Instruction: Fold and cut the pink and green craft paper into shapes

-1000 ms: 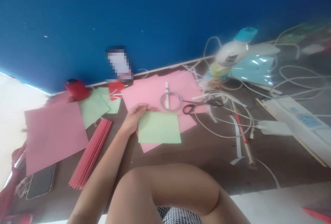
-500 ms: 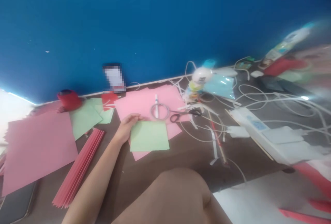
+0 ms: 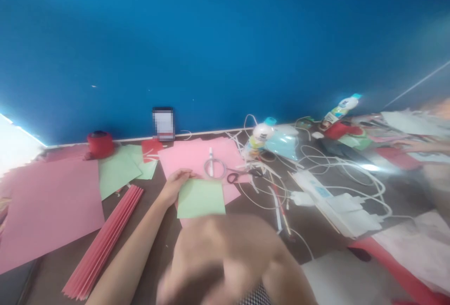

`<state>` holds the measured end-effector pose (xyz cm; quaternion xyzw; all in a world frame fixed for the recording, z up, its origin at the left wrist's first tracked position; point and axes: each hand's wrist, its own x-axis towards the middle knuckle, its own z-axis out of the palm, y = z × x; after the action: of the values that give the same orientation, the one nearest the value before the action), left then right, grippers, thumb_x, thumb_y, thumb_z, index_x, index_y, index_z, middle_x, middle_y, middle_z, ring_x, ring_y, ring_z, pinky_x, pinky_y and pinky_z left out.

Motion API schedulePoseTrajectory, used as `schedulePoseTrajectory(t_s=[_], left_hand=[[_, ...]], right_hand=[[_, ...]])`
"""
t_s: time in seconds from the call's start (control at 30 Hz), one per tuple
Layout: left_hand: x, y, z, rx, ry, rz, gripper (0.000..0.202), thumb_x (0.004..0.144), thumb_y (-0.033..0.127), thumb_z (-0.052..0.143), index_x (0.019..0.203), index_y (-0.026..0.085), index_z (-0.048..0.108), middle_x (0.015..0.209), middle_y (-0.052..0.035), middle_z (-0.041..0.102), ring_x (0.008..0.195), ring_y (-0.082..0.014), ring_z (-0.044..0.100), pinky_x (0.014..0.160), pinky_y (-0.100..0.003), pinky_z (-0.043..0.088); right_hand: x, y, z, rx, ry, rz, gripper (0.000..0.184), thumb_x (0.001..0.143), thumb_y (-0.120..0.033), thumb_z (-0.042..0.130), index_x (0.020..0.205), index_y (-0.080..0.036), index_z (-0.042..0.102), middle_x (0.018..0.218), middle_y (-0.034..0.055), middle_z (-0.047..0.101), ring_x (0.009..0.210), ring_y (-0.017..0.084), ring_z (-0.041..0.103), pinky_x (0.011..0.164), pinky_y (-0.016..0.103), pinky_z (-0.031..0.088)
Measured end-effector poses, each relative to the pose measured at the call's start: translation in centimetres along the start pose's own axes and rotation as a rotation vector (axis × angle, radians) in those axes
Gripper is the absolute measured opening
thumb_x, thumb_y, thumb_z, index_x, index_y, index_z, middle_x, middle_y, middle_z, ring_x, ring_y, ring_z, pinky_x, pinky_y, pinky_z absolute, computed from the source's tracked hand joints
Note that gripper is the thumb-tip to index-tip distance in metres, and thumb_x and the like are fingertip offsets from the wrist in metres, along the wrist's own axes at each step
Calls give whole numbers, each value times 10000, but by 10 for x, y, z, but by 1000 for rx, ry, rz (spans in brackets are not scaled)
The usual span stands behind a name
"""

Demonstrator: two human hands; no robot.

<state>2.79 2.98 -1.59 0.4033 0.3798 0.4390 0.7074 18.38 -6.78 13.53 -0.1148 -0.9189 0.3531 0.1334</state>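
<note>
My left hand is closed on the left edge of a light green paper sheet, thumb on top. The sheet lies flat over a pink sheet on the brown floor. Just beyond it on the pink sheet are a thin ring, a white marker and black-handled scissors. My bare knee fills the bottom centre, blurred. I do not see my right hand; a blurred skin-coloured streak at the far right cannot be made out.
A pleated red paper strip and a large pink sheet lie to the left, with green sheets and a red pot by the blue wall. White cables, paper strips, bottles and papers clutter the right.
The view has lifted and swung right, showing more wall and clutter. My left hand stays on the green sheet. My knee now looks blurred and nearer the sheet.
</note>
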Motion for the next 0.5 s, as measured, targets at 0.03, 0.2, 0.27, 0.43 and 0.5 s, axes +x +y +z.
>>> schedulePoseTrajectory(t_s=[0.03, 0.2, 0.27, 0.43, 0.5], left_hand=[[0, 0, 0, -1, -7, 3, 303, 662, 354, 674, 883, 155, 617, 897, -67, 680, 871, -207, 618, 841, -341, 427], [4, -4, -4, -4, -13, -11, 344, 643, 363, 687, 898, 146, 608, 913, -94, 677, 860, -216, 624, 823, -350, 434], [5, -6, -5, 4, -21, -10, 340, 651, 369, 679, 897, 146, 606, 920, -98, 676, 863, -218, 625, 824, -351, 433], [8, -11, -5, -34, -28, -4, 322, 647, 370, 678, 864, 143, 605, 888, -96, 680, 844, -217, 630, 825, -358, 434], [9, -12, -5, -53, -26, -11, 316, 636, 367, 686, 846, 145, 605, 879, -94, 682, 846, -218, 630, 828, -358, 432]], right_hand=[[-5, 8, -7, -29, 29, 173, 244, 860, -374, 468, 1058, -262, 557, 989, 13, 602, 881, 150, 570, 752, 282, 465], [-59, 58, -36, -296, 316, 1432, 515, 851, -524, 317, 1031, -135, 604, 1016, 179, 605, 982, 321, 535, 815, 449, 388], [-79, 76, -30, -375, 386, 1681, 665, 808, -619, 289, 1113, -97, 565, 1151, 233, 531, 1093, 385, 454, 880, 530, 311], [-97, 112, 7, -550, 438, 1781, 891, 727, -713, 305, 1293, -30, 378, 1361, 255, 300, 1281, 382, 193, 993, 577, 91], [-97, 116, 13, -575, 415, 1765, 793, 750, -659, 334, 1253, -55, 440, 1350, 244, 322, 1279, 374, 201, 987, 588, 81]])
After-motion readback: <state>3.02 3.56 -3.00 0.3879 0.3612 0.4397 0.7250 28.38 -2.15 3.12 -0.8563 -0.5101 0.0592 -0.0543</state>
